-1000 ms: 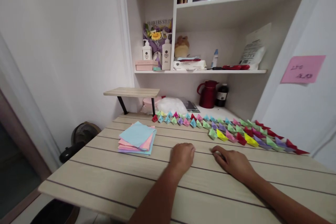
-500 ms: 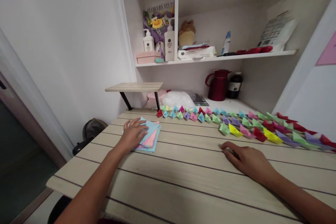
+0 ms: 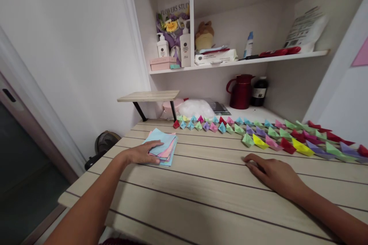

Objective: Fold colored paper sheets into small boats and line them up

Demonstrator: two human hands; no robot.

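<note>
A small stack of square coloured papers [image 3: 166, 141], light blue on top with pink sheets beneath, lies on the left of the wooden table. My left hand [image 3: 143, 153] rests against its near left corner, fingers stretched out over the edge and holding nothing. My right hand [image 3: 271, 172] lies on the table with its fingers loosely bent and a gap between index finger and thumb; nothing shows in it. Beyond it stand rows of folded paper boats [image 3: 273, 143] in green, yellow, pink, red, purple and blue.
A small raised wooden shelf [image 3: 149, 96] stands at the table's back left. Behind the boats are a white fluffy thing [image 3: 195, 108], a dark red jug [image 3: 240, 92] and a dark bottle [image 3: 259, 92]. Pump bottles [image 3: 185, 48] stand on the white shelf [image 3: 258, 60] above.
My left hand has slid off the top of the paper stack toward its near left corner. My right hand stays where it was. The view has shifted slightly.
</note>
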